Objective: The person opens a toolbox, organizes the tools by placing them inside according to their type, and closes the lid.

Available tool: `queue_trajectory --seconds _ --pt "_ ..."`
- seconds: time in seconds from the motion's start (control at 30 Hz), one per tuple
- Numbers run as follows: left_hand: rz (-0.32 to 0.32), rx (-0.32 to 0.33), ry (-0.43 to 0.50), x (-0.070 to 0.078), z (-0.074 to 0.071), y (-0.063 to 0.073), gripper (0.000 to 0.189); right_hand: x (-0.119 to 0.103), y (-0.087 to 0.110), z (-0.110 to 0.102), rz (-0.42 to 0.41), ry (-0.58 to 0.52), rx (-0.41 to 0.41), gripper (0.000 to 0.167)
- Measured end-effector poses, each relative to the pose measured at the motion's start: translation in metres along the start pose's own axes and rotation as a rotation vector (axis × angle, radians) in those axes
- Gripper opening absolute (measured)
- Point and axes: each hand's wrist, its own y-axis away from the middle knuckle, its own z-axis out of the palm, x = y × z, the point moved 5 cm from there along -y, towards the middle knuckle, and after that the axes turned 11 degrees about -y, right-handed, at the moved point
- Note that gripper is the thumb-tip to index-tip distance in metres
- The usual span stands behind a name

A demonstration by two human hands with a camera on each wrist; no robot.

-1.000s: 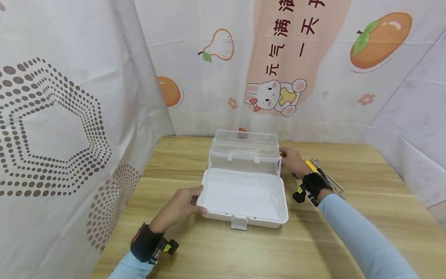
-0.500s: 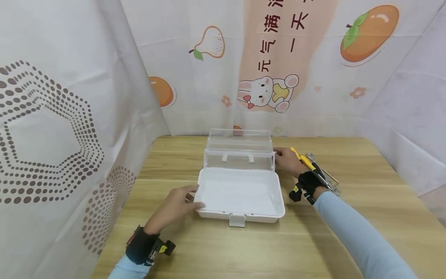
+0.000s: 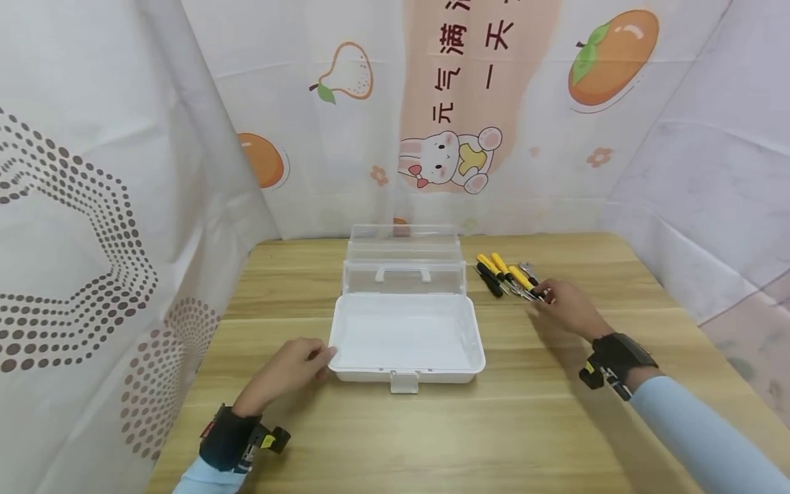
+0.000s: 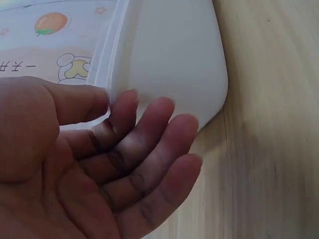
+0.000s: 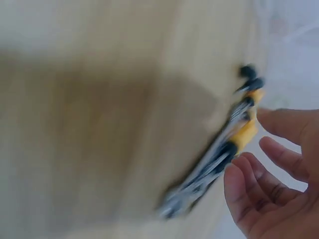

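A white plastic toolbox lies on the table, its clear lid tipped back behind it. The tray inside is bare. My left hand is at its near left corner, thumb and index finger pinching the rim while the other fingers lie loosely along the outer wall. To the right of the lid is a loose pile of tools: yellow-handled screwdrivers, a black-handled tool and metal wrenches. My right hand reaches the pile's right side, fingers bent but parted; blur hides whether they touch a handle.
The wooden table carries the box and the tools. A printed curtain hangs right behind the table's back edge. Another curtain with dots closes off the left side.
My right hand has left the lid's right side and moved right, to the far side of the tools, uncovering them. My left hand stays at the box corner. The head view has shifted right.
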Motion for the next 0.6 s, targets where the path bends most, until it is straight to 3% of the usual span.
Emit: queue_trajectory --seconds 0.1,0.3,0.4,0.5,0.6 --pt "0.005 -0.044 0.024 0.002 0.004 -0.001 0.038 0.015 0.009 0.0 0.01 0.053 0.014 0.033" --pt "0.005 -0.104 0.098 -0.002 0.009 -0.005 0.041 0.026 0.002 0.006 0.041 0.074 0.069 0.038" --pt "-0.003 -0.1 0.088 -0.001 0.012 -0.006 0.04 0.025 -0.001 0.006 0.048 0.11 0.058 0.036" --pt "-0.034 -0.072 0.063 -0.001 0.013 -0.003 0.039 0.024 -0.006 0.005 0.053 0.132 -0.004 0.03" --pt "-0.047 -0.042 0.046 0.001 0.011 -0.002 0.039 0.025 -0.009 0.002 0.071 0.123 -0.053 0.036"
